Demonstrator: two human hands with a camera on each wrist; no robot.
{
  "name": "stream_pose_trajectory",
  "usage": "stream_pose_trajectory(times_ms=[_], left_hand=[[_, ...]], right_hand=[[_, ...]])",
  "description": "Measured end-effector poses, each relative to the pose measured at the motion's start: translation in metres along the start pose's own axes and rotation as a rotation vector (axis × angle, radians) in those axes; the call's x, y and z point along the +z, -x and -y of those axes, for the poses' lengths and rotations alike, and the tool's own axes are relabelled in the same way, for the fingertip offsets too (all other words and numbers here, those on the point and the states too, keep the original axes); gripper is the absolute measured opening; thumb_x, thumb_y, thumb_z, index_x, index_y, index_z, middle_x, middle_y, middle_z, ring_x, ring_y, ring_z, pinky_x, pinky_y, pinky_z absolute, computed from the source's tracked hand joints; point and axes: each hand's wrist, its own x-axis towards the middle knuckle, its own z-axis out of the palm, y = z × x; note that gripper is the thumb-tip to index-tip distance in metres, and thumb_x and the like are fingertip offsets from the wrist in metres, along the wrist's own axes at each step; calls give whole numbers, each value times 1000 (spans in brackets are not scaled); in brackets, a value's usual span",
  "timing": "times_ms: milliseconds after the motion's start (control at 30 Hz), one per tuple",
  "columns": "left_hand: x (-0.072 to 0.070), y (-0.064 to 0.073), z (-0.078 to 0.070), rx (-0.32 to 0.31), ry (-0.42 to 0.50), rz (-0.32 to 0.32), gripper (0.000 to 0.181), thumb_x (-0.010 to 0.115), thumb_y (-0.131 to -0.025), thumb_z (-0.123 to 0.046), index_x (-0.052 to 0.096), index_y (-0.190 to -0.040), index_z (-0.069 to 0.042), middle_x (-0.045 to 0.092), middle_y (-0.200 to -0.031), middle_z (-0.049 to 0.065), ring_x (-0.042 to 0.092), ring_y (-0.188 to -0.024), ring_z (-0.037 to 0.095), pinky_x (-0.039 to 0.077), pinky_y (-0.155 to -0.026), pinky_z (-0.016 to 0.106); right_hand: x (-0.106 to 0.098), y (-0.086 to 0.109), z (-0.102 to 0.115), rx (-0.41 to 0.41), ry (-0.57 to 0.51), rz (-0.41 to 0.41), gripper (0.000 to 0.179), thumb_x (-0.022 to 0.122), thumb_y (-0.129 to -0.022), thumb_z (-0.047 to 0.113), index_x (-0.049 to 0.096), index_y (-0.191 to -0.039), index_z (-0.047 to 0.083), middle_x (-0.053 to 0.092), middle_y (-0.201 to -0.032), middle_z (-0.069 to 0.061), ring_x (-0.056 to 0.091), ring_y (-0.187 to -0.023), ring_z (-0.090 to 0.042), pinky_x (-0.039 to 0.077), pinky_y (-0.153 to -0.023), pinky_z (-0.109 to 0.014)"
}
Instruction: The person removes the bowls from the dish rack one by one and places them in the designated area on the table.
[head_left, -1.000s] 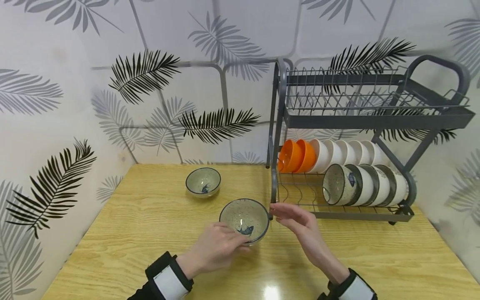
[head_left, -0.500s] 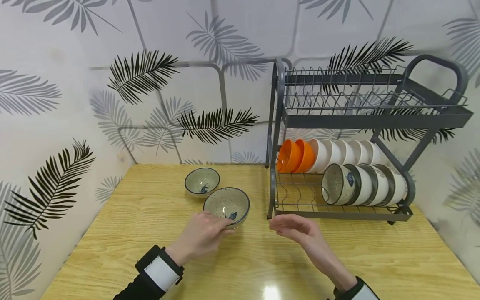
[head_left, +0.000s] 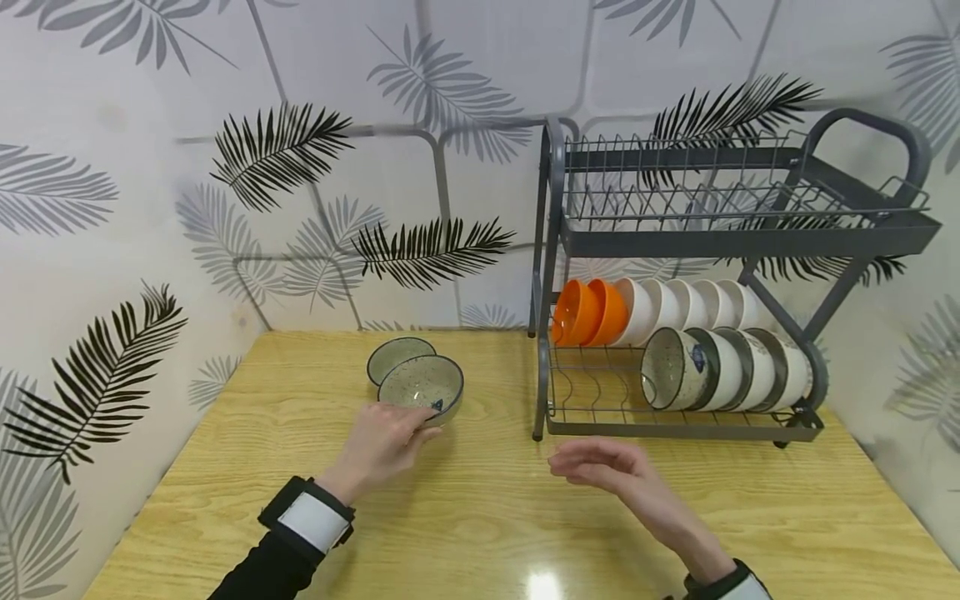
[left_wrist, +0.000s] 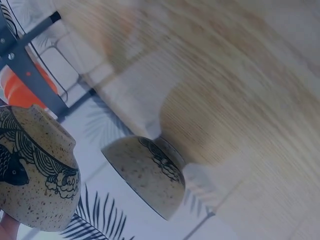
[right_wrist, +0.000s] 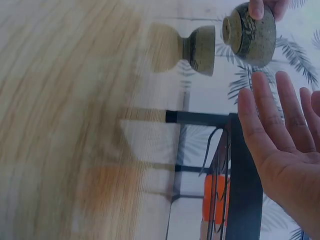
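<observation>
My left hand (head_left: 384,442) pinches the near rim of a speckled ceramic bowl (head_left: 422,382) with a dark rim and blue fish. In the left wrist view the held bowl (left_wrist: 42,172) shows its wave-and-fish outside and hangs above the wooden table. A second, similar bowl (head_left: 392,357) stands at the table's back, partly hidden behind the held one in the head view. The right wrist view shows this standing bowl (right_wrist: 202,50) apart from the lifted one. Holding nothing, my right hand (head_left: 617,471) hovers before the rack, fingers extended and slightly bent.
A dark two-tier dish rack (head_left: 742,243) stands on the right of the table (head_left: 480,517). Its lower tier carries orange bowls (head_left: 576,312), several white bowls (head_left: 663,313) and a row of patterned bowls (head_left: 667,368). A papered wall (head_left: 315,283) closes off the back.
My left hand has carried the bowl left and away from me, from beside the rack to overlapping the standing bowl. The right hand has drawn back slightly from the rack's front post.
</observation>
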Motion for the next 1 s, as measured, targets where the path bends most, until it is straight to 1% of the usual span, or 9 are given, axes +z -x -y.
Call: stream_pose_trajectory(times_ms=[133, 200, 267, 433, 567, 700, 800, 867, 1000], left_hand=[[1, 0, 9, -19, -20, -19, 16, 78, -76, -17, 65, -80, -8, 54, -48, -4, 40, -39, 7, 29, -31, 21], [1, -1, 14, -25, -32, -23, 18, 78, -76, -17, 63, -78, -8, 46, -46, -6, 36, -39, 6, 24, -32, 20], [1, -1, 19, -35, -42, -19, 19, 77, -76, -17, 60, -76, -9, 38, -45, -8, 32, -39, 7, 21, -33, 20], [2, -4, 30, -72, -75, 7, 27, 76, -79, -21, 53, -69, -11, 30, -46, -9, 30, -39, 8, 23, -31, 25], [2, -6, 38, -110, -88, 15, 31, 76, -79, -22, 49, -66, -12, 29, -46, -8, 29, -38, 8, 23, -31, 26], [3, -9, 46, -140, -93, 10, 30, 77, -78, -20, 51, -67, -12, 26, -46, -8, 26, -38, 8, 18, -33, 25], [7, -11, 51, -170, -99, 21, 29, 77, -79, -20, 52, -67, -12, 28, -46, -8, 26, -38, 8, 19, -33, 25], [11, -12, 55, -187, -104, 25, 29, 77, -78, -19, 51, -66, -13, 30, -46, -7, 28, -38, 9, 22, -32, 26], [18, -12, 60, -211, -124, 36, 30, 77, -79, -20, 51, -67, -13, 37, -47, -5, 35, -38, 12, 30, -30, 31]], right_hand=[[-10, 3, -2, 40, -10, -29, 30, 45, -100, 1, 53, -127, -10, 55, -125, -34, 56, -112, -39, 48, -96, -46], [-15, 4, -3, 47, -23, -37, 30, 45, -100, 1, 52, -127, -10, 54, -125, -34, 56, -112, -39, 49, -95, -46], [-19, 5, -4, 31, -38, -35, 31, 44, -100, 0, 51, -129, -11, 55, -125, -34, 56, -110, -41, 50, -94, -47], [-29, 9, -7, -11, -95, -20, 33, 39, -101, -3, 46, -132, -13, 57, -124, -30, 57, -109, -40, 53, -90, -44], [-32, 13, -8, -2, -136, -18, 34, 38, -102, -2, 44, -133, -14, 57, -125, -29, 58, -108, -36, 54, -89, -38], [-32, 14, -10, 20, -129, -28, 34, 38, -102, 0, 44, -133, -14, 56, -125, -31, 59, -108, -35, 55, -88, -37], [-32, 14, -11, 36, -111, -42, 34, 39, -102, 1, 46, -133, -12, 55, -125, -33, 59, -108, -35, 55, -89, -38], [-31, 14, -11, 53, -106, -55, 34, 42, -102, 3, 48, -132, -10, 56, -124, -31, 59, -107, -35, 54, -89, -38], [-29, 15, -11, 46, -108, -51, 34, 42, -101, 2, 48, -132, -10, 61, -123, -24, 60, -106, -33, 54, -90, -39]])
